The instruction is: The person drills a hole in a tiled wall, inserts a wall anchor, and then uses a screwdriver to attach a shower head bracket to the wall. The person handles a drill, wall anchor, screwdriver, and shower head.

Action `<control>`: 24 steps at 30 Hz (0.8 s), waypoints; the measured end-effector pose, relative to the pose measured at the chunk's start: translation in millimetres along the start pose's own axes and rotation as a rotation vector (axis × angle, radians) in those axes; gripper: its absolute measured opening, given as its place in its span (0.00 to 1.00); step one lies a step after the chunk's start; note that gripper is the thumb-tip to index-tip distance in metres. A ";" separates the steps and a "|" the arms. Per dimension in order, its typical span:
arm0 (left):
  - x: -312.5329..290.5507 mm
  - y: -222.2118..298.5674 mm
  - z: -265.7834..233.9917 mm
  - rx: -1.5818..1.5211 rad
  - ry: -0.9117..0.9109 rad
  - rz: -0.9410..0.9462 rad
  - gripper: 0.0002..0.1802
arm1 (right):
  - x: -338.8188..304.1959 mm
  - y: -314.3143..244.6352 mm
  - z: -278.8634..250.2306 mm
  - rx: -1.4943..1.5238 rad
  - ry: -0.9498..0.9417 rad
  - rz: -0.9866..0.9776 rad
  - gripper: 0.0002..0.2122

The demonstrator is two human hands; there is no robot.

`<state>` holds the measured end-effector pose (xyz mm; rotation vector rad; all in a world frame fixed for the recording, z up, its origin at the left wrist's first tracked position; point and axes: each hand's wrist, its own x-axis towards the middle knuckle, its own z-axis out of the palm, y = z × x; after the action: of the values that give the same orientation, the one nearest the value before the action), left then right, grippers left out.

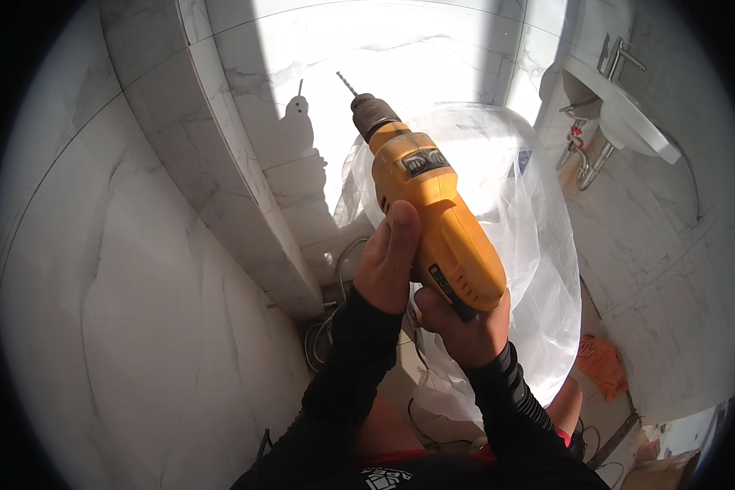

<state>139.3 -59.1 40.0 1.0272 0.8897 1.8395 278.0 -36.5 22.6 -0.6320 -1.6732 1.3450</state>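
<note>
A yellow corded-style power drill [433,204] is held up in front of me, its bit pointing away toward the sunlit tiled wall. The drill bit [346,83] sits in the grey metal chuck [373,113]; it looks apart from the wall, where the drill's shadow falls to the left. My left hand [390,257] supports the drill's body from the left side, thumb up along it. My right hand [469,327] is wrapped round the rear grip, below the motor housing. The fingers of both hands are partly hidden behind the drill.
A toilet-shaped form under clear plastic sheeting [539,269] stands beneath the drill. To the right, a white washbasin [633,122] with a tap and metal drain pipe [596,167] is on the wall. An orange cloth [602,367] lies on the floor; a hose [314,347] coils at the left wall's foot.
</note>
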 end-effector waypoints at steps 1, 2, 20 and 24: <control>-11.8 -1.7 18.2 0.076 -0.058 0.032 0.44 | -14.6 -2.0 -22.3 0.089 0.009 0.065 0.39; -17.9 -3.3 30.0 0.142 -0.125 0.081 0.44 | -27.7 -2.0 -42.7 0.241 0.027 0.071 0.39; -2.6 -146.3 107.0 0.694 -1.122 -0.423 0.33 | -284.6 -63.1 -439.0 -0.521 1.105 -0.165 0.31; -20.2 -179.8 141.9 0.763 -1.233 -0.380 0.30 | -313.8 -10.9 -501.8 -0.271 1.244 -0.181 0.30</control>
<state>329.5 21.3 -61.4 1.9263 0.8550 0.2733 865.7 -41.3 -48.0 -1.1249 -0.8183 0.3569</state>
